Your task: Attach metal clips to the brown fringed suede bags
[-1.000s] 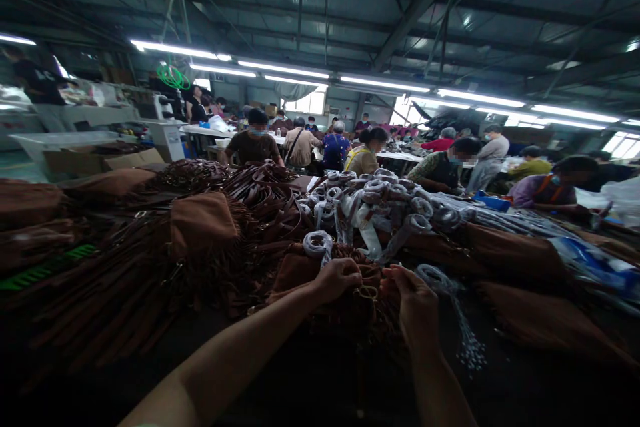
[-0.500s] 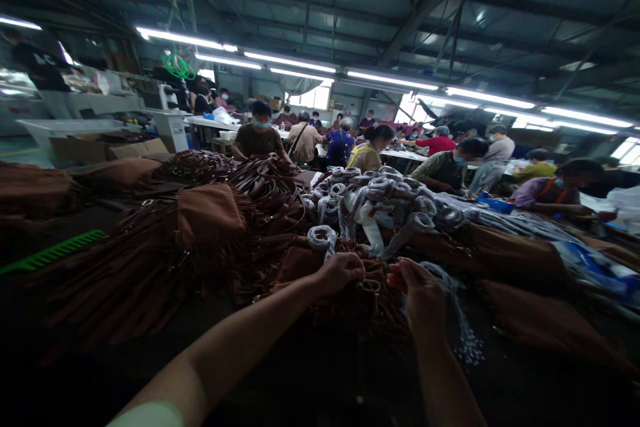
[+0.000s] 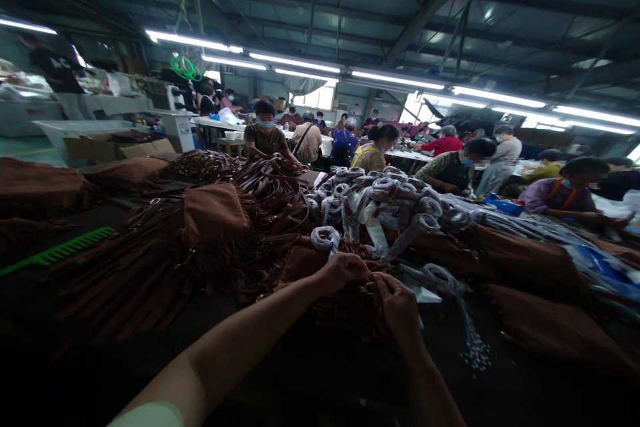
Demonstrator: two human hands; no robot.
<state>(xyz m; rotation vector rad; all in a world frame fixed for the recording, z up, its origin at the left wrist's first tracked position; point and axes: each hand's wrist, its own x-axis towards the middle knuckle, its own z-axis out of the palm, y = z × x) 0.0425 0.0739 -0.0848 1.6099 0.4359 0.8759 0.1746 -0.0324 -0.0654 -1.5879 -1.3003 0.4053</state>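
A brown fringed bag (image 3: 300, 263) lies in front of me, partly covered by my forearm and hands. My left hand (image 3: 345, 271) is closed in a pinch at its upper edge, beside a small gold-coloured metal clasp (image 3: 369, 287). Touching or nearly touching it, my right hand (image 3: 399, 297) has thumb and fingers pressed together at the same spot; what they hold is too small to make out. A white card-like piece (image 3: 428, 295) shows just right of my right hand. Beyond the bag sits a plastic-wrapped coiled strap (image 3: 325, 239).
Piled behind are wrapped straps (image 3: 385, 197) and bare brown straps (image 3: 270, 180). Another fringed bag (image 3: 215, 213) and a green comb-like tool (image 3: 65, 248) lie left. Thin strings with white ends (image 3: 473, 340) lie right, near more brown bags (image 3: 550, 320). Several co-workers sit beyond.
My right hand has moved left, closing the gap to my left hand at the clasp. The white piece now shows beside it. The view has shifted slightly.
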